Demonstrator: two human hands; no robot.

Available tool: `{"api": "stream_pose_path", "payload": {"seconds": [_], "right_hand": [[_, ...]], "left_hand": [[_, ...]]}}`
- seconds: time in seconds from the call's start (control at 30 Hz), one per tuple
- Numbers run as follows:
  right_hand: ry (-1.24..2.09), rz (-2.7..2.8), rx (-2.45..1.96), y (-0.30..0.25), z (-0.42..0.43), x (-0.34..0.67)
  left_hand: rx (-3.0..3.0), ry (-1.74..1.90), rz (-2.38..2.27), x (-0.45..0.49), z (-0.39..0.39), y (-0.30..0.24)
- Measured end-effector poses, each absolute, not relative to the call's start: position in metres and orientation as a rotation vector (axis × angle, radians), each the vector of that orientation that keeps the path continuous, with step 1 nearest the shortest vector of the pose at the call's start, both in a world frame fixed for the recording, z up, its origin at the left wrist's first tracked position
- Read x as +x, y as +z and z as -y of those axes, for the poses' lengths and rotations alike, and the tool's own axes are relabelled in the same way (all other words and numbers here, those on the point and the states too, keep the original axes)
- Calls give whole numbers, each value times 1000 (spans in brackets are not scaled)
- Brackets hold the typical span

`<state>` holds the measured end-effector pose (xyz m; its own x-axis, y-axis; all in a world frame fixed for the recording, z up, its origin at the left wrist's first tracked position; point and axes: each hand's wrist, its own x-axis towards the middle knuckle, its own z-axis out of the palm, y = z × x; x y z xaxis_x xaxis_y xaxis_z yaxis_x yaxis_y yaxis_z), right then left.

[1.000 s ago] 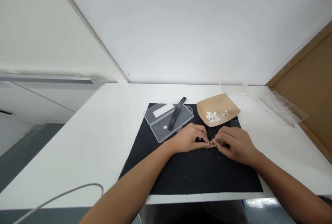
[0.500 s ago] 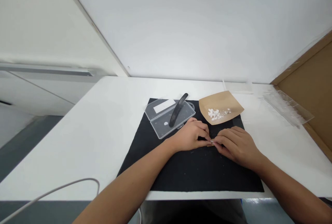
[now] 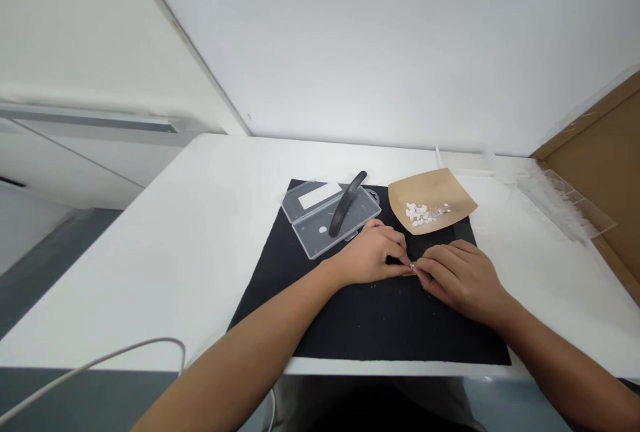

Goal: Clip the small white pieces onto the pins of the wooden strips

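Note:
My left hand [image 3: 373,253] and my right hand [image 3: 457,275] rest on a black mat [image 3: 360,312], fingertips meeting in a pinch. Between the fingertips sits a tiny shiny piece [image 3: 412,266], too small to name. Both hands have their fingers curled closed around it. Behind the hands lies a brown paper sheet [image 3: 433,195] with a small heap of white bits [image 3: 423,213]. To the left of that is an open clear plastic case [image 3: 325,215] with a black curved tool [image 3: 347,209] lying across it.
The mat lies on a white table [image 3: 190,239] against a white wall. A clear plastic tray [image 3: 565,202] lies at the far right beside a brown board [image 3: 607,165]. A grey cable [image 3: 90,375] curves along the near left edge.
The view has shifted slightly, so everything sits a little differently in frame. A small brown piece seen under the fingertips before is now hidden. The hands stay pinched together.

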<state>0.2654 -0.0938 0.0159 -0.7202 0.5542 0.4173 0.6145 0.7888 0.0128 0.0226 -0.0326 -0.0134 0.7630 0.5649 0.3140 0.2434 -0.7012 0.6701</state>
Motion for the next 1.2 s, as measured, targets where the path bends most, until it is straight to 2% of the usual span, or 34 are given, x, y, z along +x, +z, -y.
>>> {"api": "stream_pose_path", "payload": {"seconds": [0.33, 1.2], "right_hand": [[-291, 2595, -924, 14, 96, 267], [-233, 2524, -936, 20, 95, 259]], "left_hand": [[2365, 654, -627, 23, 33, -12], [2365, 575, -684, 24, 34, -6]]}}
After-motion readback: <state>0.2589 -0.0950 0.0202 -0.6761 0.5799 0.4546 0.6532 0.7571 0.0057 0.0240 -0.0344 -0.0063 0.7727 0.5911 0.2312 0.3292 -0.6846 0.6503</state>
